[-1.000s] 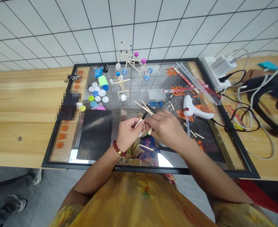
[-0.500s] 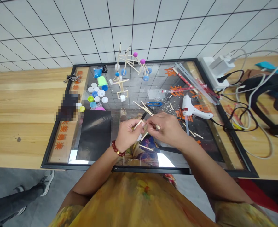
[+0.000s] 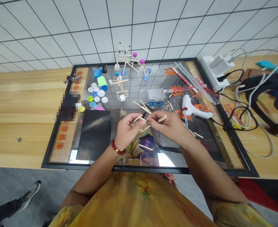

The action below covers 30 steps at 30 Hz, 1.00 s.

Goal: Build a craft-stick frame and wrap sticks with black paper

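Observation:
Both hands meet over the middle of a black-framed glass panel (image 3: 233, 148) lying on the wooden table. My left hand (image 3: 127, 130), with a red bead bracelet at the wrist, is closed on a small frame of thin wooden sticks (image 3: 141, 124). My right hand (image 3: 168, 124) pinches a short wooden stick (image 3: 162, 119) whose end pokes up to the right, close against the stick frame. Loose sticks (image 3: 142, 107) lie on the glass just beyond my fingers.
A white glue gun (image 3: 192, 108) lies right of my hands, with glue sticks (image 3: 195, 83) behind it. Stick-and-cap models (image 3: 129, 64) stand at the back. Bottle caps (image 3: 97, 94) and a black sheet (image 3: 95, 134) lie left. Cables and a power strip (image 3: 218, 67) crowd the right. Another person's shoe (image 3: 29, 195) shows below left.
My hands rose slightly and the right hand turned its short stick so the end points up and right. The other person's legs at the lower left moved farther out of view.

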Available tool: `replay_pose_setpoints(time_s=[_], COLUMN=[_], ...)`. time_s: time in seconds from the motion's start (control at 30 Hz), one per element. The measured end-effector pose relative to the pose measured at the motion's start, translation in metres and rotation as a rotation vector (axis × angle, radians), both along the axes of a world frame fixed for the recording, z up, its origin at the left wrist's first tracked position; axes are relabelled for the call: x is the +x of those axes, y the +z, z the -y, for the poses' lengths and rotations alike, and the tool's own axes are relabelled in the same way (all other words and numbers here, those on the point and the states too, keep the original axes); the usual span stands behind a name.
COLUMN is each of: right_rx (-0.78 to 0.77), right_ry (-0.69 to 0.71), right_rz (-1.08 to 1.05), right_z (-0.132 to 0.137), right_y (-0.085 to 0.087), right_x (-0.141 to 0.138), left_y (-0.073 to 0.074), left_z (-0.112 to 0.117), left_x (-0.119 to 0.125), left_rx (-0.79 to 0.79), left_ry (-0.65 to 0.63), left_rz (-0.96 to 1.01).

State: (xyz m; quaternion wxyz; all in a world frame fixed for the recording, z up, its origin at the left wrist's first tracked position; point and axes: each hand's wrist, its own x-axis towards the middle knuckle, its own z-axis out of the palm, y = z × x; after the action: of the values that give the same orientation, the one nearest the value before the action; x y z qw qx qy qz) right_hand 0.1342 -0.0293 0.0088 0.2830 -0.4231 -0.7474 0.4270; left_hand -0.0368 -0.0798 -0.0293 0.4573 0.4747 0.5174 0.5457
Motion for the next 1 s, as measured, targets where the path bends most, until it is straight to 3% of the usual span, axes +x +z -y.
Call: replay_pose_setpoints(time_s=[0.07, 0.17, 0.27, 0.37, 0.47, 0.7, 0.87, 1.0], right_rx=[0.027, -0.086, -0.191, -0.142, -0.101, -0.114, 0.003, 0.025], right_ry=[0.061, 0.083, -0.006, -0.179, -0.235, -0.099, -0.105, 0.084], right_rz=[0.003, -0.004, -0.043, -0.118, -0.132, 0.015, -0.122, -0.12], right_z=[0.002, 0.002, -0.001, -0.007, -0.012, -0.01, -0.004, 0.001], right_y=[0.001, 0.002, -0.001, -0.004, -0.006, -0.011, -0.008, -0.007], right_x=[0.0, 0.0, -0.001, 0.002, 0.009, 0.018, 0.008, -0.001], left_y=[-0.001, 0.003, 0.007, 0.008, 0.005, 0.002, 0.007, 0.008], left_z=[-0.001, -0.002, -0.001, 0.0, 0.0, -0.006, -0.007, -0.008], left_x=[-0.002, -0.003, -0.004, -0.003, -0.003, -0.002, -0.002, 0.003], left_rx=[0.021, 0.04, 0.071, 0.091, -0.001, -0.251, -0.547, -0.686], left_ry=[-0.01, -0.044, -0.058, -0.092, -0.101, -0.197, -0.331, -0.333], left_rz=[-0.054, -0.11, -0.127, -0.076, 0.104, 0.694, 0.908, 1.004])
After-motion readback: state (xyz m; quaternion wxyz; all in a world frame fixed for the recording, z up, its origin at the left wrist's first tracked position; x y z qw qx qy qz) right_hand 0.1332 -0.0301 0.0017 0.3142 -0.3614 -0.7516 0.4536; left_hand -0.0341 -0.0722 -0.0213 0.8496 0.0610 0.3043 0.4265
